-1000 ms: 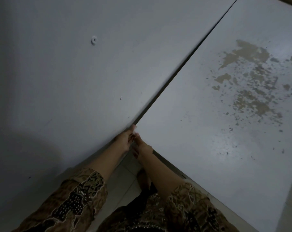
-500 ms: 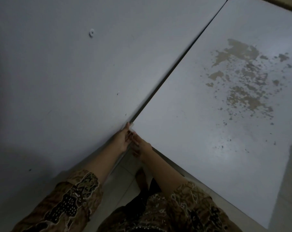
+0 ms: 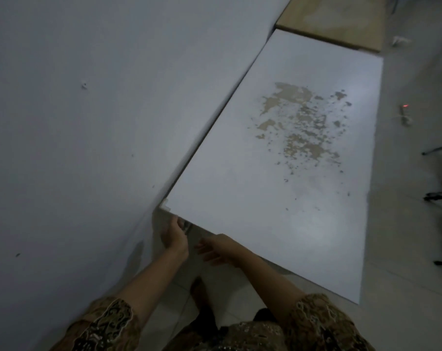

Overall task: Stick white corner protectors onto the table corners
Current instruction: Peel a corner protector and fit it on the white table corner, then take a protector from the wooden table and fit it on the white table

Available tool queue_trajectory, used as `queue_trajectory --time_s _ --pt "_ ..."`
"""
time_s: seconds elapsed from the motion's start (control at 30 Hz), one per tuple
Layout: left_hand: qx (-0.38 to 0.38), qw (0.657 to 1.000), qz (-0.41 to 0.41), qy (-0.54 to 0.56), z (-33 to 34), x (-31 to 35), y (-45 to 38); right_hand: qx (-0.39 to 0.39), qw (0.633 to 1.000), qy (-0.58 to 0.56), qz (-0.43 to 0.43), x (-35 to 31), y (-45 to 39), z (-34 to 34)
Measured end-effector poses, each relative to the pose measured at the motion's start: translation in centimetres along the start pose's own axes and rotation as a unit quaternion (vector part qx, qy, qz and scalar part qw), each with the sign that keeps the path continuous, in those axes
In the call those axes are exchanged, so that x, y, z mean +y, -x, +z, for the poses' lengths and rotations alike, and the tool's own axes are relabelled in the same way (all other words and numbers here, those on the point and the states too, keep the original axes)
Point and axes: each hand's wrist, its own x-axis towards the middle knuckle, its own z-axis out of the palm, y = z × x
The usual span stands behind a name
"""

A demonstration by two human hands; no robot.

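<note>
one white corner protector [image 3: 165,205] caps the table [image 3: 278,198] corner nearest the wall [image 3: 88,122].

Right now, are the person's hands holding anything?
It cannot be told for sure. The left hand sits just below the white table's near corner, fingers hidden under the edge. The right hand looks loose, holding nothing visible.

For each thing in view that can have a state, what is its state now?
corner protector: stuck on the table's near corner by the wall
table: white top, paint flaked off mid-surface
left hand: below the corner, fingers hidden, holds nothing visible
right hand: open, at the near edge
</note>
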Motion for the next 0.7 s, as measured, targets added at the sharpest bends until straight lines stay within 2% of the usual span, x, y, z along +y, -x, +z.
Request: queue_trajectory --time_s 0.2,0.3,0.5,0.7 --pt "-0.101 0.991 0.081 -0.041 5.9 -1.9 6.9 -0.015 0.998 0.002 -0.056 5.9 9.0 -7.9" --pt "-0.161 0.98 0.098 -0.069 9.2 -4.1 11.1 0.005 0.998 -0.007 -0.059 10.4 12.6 -12.8" --pt "-0.25 0.952 0.124 -0.124 16.2 -10.1 21.6 0.147 0.983 -0.063 -0.085 20.7 20.0 -24.3" --pt "-0.338 0.896 0.188 -0.217 22.9 -14.2 30.4 0.266 0.95 -0.117 -0.115 26.6 26.3 -33.3"
